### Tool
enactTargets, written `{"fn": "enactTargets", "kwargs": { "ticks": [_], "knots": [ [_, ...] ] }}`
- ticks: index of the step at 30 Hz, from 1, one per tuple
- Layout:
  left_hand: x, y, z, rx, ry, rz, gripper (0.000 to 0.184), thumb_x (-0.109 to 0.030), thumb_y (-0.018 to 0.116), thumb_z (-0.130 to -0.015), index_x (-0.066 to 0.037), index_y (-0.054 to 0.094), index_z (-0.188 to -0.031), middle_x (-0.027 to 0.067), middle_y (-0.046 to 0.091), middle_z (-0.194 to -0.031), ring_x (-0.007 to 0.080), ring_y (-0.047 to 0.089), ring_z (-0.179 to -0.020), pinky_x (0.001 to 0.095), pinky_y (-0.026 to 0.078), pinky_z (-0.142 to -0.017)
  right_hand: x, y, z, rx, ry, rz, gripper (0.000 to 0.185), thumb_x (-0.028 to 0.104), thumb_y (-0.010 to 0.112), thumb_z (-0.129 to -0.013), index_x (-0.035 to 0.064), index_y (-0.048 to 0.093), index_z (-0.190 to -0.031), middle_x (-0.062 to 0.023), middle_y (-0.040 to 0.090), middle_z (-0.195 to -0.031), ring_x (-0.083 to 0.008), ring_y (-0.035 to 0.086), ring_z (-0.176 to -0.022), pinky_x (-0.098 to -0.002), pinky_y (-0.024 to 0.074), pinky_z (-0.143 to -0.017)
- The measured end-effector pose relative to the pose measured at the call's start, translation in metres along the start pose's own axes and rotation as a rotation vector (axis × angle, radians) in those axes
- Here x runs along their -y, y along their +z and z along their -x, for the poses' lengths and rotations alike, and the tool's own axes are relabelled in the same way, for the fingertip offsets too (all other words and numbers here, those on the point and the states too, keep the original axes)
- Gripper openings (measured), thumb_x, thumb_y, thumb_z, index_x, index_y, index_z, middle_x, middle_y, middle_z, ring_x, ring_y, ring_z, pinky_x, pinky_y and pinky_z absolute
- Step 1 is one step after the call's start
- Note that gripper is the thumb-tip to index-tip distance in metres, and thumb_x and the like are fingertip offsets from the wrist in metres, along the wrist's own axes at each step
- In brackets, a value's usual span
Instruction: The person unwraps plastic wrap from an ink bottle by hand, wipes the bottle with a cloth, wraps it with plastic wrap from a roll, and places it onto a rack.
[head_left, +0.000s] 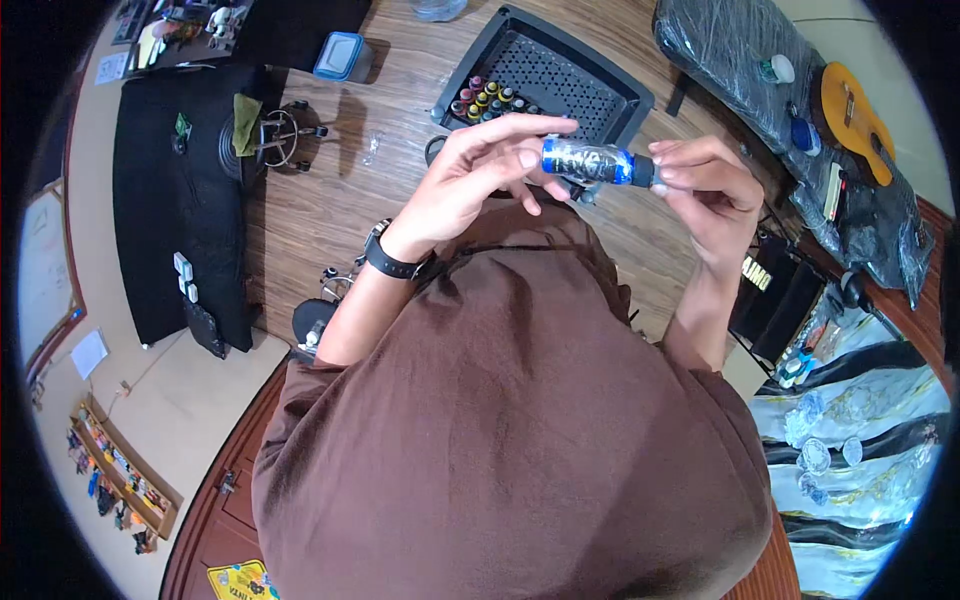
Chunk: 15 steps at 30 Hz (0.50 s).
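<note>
A small bottle (pixel 588 162) with a blue and dark label and a black cap lies sideways in the air before me. My right hand (pixel 712 190) pinches it by the black cap end. At the bottle's other end is my left hand (pixel 480 180), its fingers spread and the fingertips close to the bottle's base; whether they touch it I cannot tell. Beyond the hands, a dark grey tray (pixel 625 92) with a perforated bottom holds several small bottles (pixel 482 100) with coloured tops.
A lidded container (pixel 341 56) stands at the upper left, near a wheeled stool base (pixel 283 138). A black-covered bed (pixel 180 230) is at the left. At the right, a plastic-wrapped surface (pixel 720 50) bears a guitar (pixel 850 110).
</note>
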<state>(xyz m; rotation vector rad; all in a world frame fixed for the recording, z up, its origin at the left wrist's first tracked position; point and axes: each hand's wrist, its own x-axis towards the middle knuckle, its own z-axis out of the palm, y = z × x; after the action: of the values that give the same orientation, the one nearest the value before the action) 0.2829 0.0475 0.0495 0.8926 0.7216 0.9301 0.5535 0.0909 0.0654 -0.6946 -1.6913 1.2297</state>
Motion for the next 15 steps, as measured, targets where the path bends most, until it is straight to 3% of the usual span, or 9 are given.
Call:
{"fn": "enactTargets", "kwargs": {
  "ticks": [3, 7, 11, 15],
  "knots": [
    [-0.003, 0.007, 0.001, -0.006, 0.017, 0.059, 0.035, -0.007, 0.058, -0.096, 0.000, 0.057, -0.129, 0.0107, 0.065, -0.112, 0.0169, 0.069, -0.091, 0.0251, 0.056, -0.072, 0.003, -0.001, 0.006, -0.030, 0.002, 0.005, 0.019, -0.015, 0.067, -0.068, -0.0025, 0.068, -0.083, -0.0162, 0.066, -0.091, -0.0296, 0.066, -0.090, -0.0449, 0.0527, -0.090],
    [0.002, 0.011, 0.001, -0.033, 0.113, -0.087, 0.036, 0.002, 0.062, -0.090, 0.002, 0.059, -0.126, 0.0110, 0.067, -0.111, 0.0160, 0.069, -0.092, 0.0250, 0.056, -0.074, 0.007, -0.001, 0.014, -0.066, 0.052, 0.036, 0.020, -0.014, 0.067, -0.068, -0.0031, 0.067, -0.085, -0.0161, 0.065, -0.092, -0.0296, 0.066, -0.092, -0.0436, 0.0523, -0.091],
    [0.000, 0.018, -0.001, -0.075, 0.242, -0.275, 0.037, 0.005, 0.065, -0.088, 0.002, 0.060, -0.125, 0.0096, 0.069, -0.106, 0.0145, 0.069, -0.092, 0.0247, 0.056, -0.077, 0.006, 0.005, 0.014, -0.074, 0.058, 0.011, 0.028, -0.014, 0.067, -0.069, -0.0037, 0.066, -0.096, -0.0159, 0.065, -0.093, -0.0291, 0.066, -0.095, -0.0419, 0.0520, -0.091],
    [0.005, 0.016, -0.002, -0.039, 0.192, -0.347, 0.037, 0.005, 0.066, -0.087, 0.003, 0.061, -0.124, 0.0117, 0.068, -0.112, 0.0150, 0.069, -0.093, 0.0252, 0.056, -0.080, 0.004, 0.025, 0.015, -0.179, 0.168, -0.106, 0.033, -0.009, 0.068, -0.075, -0.0040, 0.064, -0.107, -0.0140, 0.066, -0.094, -0.0246, 0.067, -0.092, -0.0368, 0.0537, -0.086]
  ]
}}
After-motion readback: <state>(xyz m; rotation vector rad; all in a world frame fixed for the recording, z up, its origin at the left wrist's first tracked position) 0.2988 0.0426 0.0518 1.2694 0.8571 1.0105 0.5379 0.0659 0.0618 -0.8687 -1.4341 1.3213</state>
